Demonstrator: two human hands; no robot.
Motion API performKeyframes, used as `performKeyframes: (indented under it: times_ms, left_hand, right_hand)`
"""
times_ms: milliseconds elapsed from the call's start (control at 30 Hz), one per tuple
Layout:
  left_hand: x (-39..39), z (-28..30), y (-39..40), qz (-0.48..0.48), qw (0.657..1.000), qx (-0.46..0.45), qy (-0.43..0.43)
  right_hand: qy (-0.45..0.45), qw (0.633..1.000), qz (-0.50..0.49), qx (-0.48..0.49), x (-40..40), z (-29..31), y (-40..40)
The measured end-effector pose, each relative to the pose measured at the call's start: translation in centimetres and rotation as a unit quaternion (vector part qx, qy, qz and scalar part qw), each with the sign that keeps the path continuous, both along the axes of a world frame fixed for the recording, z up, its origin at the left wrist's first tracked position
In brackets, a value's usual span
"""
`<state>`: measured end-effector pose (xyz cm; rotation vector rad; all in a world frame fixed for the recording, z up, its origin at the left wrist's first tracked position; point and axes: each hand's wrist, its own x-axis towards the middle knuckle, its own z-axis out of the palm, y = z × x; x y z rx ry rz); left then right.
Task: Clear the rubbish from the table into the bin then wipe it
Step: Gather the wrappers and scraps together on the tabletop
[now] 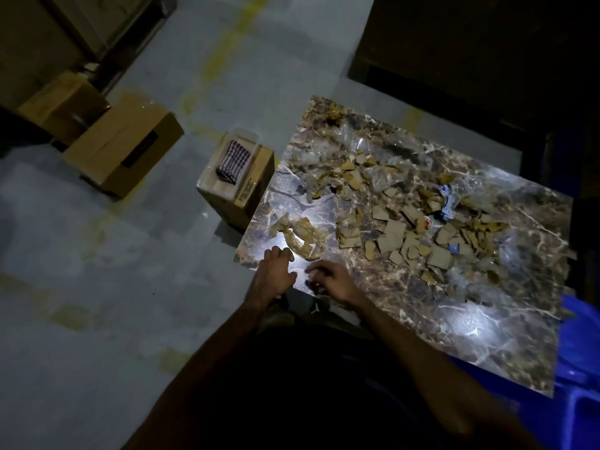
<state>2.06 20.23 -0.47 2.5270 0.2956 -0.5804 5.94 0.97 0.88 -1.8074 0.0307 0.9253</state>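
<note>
A marble-patterned table (454, 319) is littered with rubbish: several torn cardboard pieces (394, 237), clear plastic wrappers (383, 177), a blue-and-white wrapper (448, 198) and a crumpled tan tape wad (302, 237) near the left corner. My left hand (274, 274) rests at the table's near-left corner, fingers spread, just below the tape wad. My right hand (331, 280) hovers beside it over the table edge, fingers loosely curled with nothing visible in them. A folded checked cloth (234, 160) lies on a small box left of the table.
The small cardboard box (240, 193) stands against the table's left edge. Two larger cardboard boxes (126, 151) sit on the grey floor further left. A blue plastic object (578, 368) shows under the table's right side. The room is dim.
</note>
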Motion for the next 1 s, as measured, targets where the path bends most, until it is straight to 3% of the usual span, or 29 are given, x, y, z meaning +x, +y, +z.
performKeyframes:
  times_ms: [100, 267, 367, 433, 500, 600, 667, 833, 1000]
  left_hand:
    - [-0.4, 0.2, -0.1, 0.004, 0.999, 0.049, -0.010]
    - [-2.1, 1.2, 0.8, 0.037, 0.997, 0.062, -0.022]
    - [-2.8, 0.9, 1.7, 0.053, 0.997, 0.056, -0.018]
    - [-2.9, 1.1, 1.9, 0.061, 0.996, 0.061, -0.007]
    - [-2.5, 1.4, 2.1, 0.059, 0.996, 0.071, 0.006]
    - [-1.3, 1.7, 2.8, 0.037, 0.995, 0.089, 0.020]
    - [-0.3, 2.1, 3.6, 0.029, 0.995, 0.088, 0.028]
    - [2.2, 2.6, 6.2, 0.000, 0.998, 0.055, 0.026]
    - [5.4, 2.1, 9.3, -0.056, 0.998, 0.026, 0.013]
  right_hand:
    - [0.055, 0.996, 0.070, 0.006, -0.3, -1.6, 1.9]
    - [0.118, 0.978, -0.155, 0.072, 1.9, -3.9, 0.9]
    - [0.064, 0.971, -0.227, 0.027, 3.5, -3.2, -0.7]
    - [0.012, 0.979, -0.201, -0.029, 3.3, -3.9, -1.0]
    - [-0.006, 0.989, -0.144, -0.011, 2.5, -4.0, 0.1]
    - [0.004, 1.000, 0.006, 0.020, 1.4, -2.8, 3.3]
    - [0.046, 0.997, 0.036, 0.043, 1.4, -2.0, 5.6]
    - [0.147, 0.974, -0.135, 0.112, 3.6, -2.6, 7.3]
    - [0.099, 0.940, -0.319, 0.070, 6.2, -2.4, 4.4]
